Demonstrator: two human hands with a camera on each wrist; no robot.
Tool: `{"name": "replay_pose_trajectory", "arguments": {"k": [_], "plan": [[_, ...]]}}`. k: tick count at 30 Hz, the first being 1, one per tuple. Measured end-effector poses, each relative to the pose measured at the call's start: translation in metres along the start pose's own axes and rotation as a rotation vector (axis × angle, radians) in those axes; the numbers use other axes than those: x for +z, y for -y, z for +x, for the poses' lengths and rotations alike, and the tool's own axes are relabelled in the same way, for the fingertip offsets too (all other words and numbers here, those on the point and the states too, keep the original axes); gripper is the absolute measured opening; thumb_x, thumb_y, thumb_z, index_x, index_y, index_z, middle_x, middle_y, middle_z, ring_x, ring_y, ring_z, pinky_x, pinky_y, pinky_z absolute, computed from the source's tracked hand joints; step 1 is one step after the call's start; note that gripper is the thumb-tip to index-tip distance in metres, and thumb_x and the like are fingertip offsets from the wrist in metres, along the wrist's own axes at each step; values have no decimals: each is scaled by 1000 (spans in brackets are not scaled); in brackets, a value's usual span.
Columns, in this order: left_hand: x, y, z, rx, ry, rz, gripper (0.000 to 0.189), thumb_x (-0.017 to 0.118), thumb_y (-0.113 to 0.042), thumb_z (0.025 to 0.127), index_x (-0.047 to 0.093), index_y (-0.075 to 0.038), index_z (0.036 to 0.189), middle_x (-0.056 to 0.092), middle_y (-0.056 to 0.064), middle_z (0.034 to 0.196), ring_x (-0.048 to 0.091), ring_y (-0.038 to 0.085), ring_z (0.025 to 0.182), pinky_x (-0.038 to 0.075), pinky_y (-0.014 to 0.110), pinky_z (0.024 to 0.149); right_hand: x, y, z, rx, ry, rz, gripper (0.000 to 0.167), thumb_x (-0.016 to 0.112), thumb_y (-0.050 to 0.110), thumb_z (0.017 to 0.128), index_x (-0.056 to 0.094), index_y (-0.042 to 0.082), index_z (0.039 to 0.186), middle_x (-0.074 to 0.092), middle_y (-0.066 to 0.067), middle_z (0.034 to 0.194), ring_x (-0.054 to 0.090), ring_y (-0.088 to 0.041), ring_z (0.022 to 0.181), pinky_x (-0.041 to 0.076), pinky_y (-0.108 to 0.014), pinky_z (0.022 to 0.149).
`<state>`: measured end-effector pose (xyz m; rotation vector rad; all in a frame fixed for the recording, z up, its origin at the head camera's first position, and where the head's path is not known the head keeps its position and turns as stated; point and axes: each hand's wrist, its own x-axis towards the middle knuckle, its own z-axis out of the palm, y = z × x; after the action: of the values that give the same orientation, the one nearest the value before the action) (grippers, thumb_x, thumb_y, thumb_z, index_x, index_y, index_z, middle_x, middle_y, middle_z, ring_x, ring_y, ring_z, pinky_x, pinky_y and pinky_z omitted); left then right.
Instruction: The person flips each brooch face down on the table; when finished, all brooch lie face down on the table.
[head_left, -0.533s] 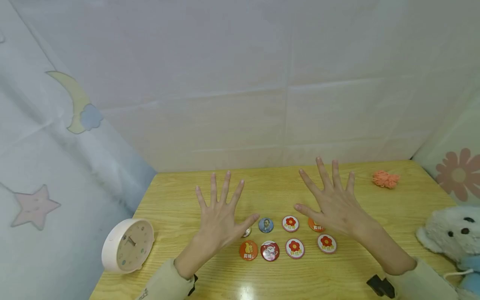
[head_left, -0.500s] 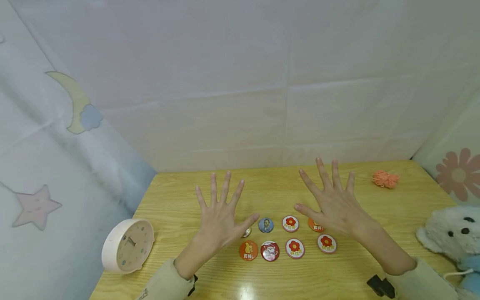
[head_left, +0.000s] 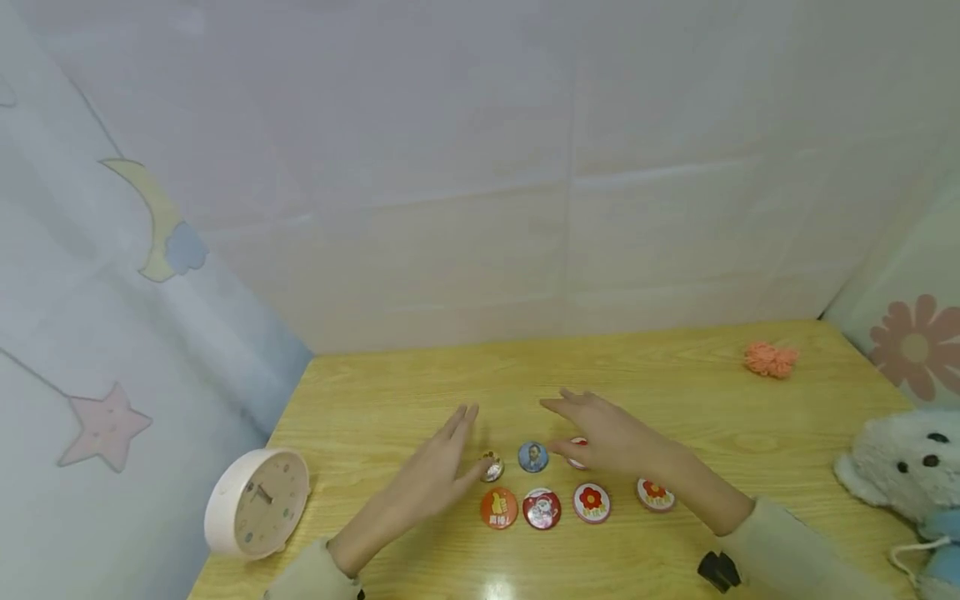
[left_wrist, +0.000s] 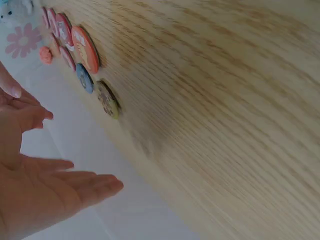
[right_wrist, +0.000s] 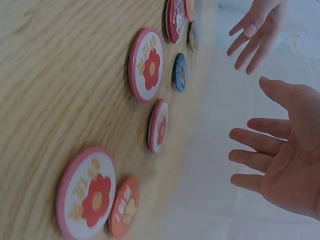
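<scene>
My left hand (head_left: 427, 483) hovers over the table at the left end of two rows of round pin badges, holding nothing. Its thumb partly overlaps a gold-and-white badge (head_left: 492, 468). My right hand (head_left: 615, 437) is above the right part of the rows, also bare, its fingers pointing left. It partly hides a flower badge (head_left: 577, 454) and, in the head view, fully covers an orange badge (right_wrist: 125, 207). Between the hands lies a blue portrait badge (head_left: 533, 457). The nearer row has an orange thumbs-up badge (head_left: 498, 508), a red Santa badge (head_left: 542, 508) and two flower badges (head_left: 592, 502).
A white clock (head_left: 258, 502) stands at the left of the wooden table (head_left: 390, 383). An orange yarn bundle (head_left: 771, 359) lies at the far right. At the right edge sits a white plush bear (head_left: 892, 467). Pale curtains (head_left: 450, 167) hang behind and beside the table.
Both hands have turned from flat, spread poses to sideways ones and come lower and nearer the table's front. The right hand has also moved left. The badges look unmoved; the head view has shifted slightly.
</scene>
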<state>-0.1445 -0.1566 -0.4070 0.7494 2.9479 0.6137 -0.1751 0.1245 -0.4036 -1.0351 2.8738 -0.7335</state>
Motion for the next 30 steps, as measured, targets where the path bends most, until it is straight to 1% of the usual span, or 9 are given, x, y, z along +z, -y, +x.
{"name": "replay_pose_trajectory", "arguments": {"k": [2, 4, 6, 10, 13, 17, 20, 26, 30], "plan": [[3, 7, -4, 29, 73, -23, 76, 50, -48, 99, 22, -2, 154, 18, 23, 157, 27, 43, 140, 32, 55, 109, 11, 3, 8, -3, 34, 29, 58, 63, 37, 95, 49, 7, 142, 49, -16, 143, 37, -44, 135, 31, -59, 109], [5, 12, -7, 53, 122, -40, 74, 51, -45, 100, 24, -2, 153, 18, 21, 157, 23, 42, 141, 29, 55, 110, 20, 8, 16, -1, 57, 46, 56, 65, 34, 94, 50, 7, 141, 49, -15, 143, 37, -43, 135, 31, -59, 109], [7, 16, -8, 77, 151, -47, 71, 51, -42, 100, 25, -2, 153, 18, 20, 158, 22, 41, 142, 28, 55, 111, 27, 13, 23, -2, 80, 39, 55, 66, 34, 94, 52, 6, 140, 49, -15, 143, 36, -42, 136, 32, -57, 109], [13, 23, -6, 119, 174, -67, 64, 53, -32, 101, 30, 3, 150, 20, 23, 156, 24, 42, 141, 27, 54, 112, 41, 20, 33, -46, 119, 1, 54, 66, 32, 94, 54, 2, 137, 50, -16, 141, 35, -38, 138, 28, -53, 113], [18, 29, -4, 133, 181, -82, 59, 54, -28, 101, 35, 4, 147, 21, 26, 155, 24, 42, 141, 27, 53, 112, 51, 21, 38, -61, 137, -24, 53, 67, 32, 93, 56, 0, 134, 51, -18, 141, 35, -37, 138, 27, -51, 114], [23, 36, -2, 139, 178, -75, 54, 54, -27, 101, 41, 4, 144, 24, 27, 154, 26, 41, 141, 26, 53, 112, 60, 20, 39, -39, 169, -33, 52, 67, 33, 93, 57, 2, 134, 50, -17, 142, 35, -36, 138, 31, -47, 112], [26, 39, -3, 136, 182, -61, 53, 53, -27, 102, 42, 3, 144, 26, 26, 153, 26, 40, 142, 26, 53, 112, 65, 19, 38, -31, 188, -37, 52, 68, 33, 93, 57, 4, 134, 51, -16, 141, 35, -36, 138, 34, -48, 111], [31, 38, -5, 142, 146, -30, 50, 56, -25, 100, 46, 1, 142, 34, 24, 151, 31, 40, 139, 30, 55, 110, 69, 20, 36, -46, 216, -61, 53, 68, 35, 92, 58, 4, 134, 50, -16, 142, 38, -37, 136, 37, -50, 108], [32, 36, -6, 161, 133, -12, 50, 59, -25, 99, 48, 2, 140, 36, 24, 149, 33, 41, 138, 33, 54, 108, 70, 19, 36, -74, 221, -100, 51, 68, 35, 92, 59, 5, 133, 50, -17, 142, 41, -38, 135, 34, -51, 110]]}}
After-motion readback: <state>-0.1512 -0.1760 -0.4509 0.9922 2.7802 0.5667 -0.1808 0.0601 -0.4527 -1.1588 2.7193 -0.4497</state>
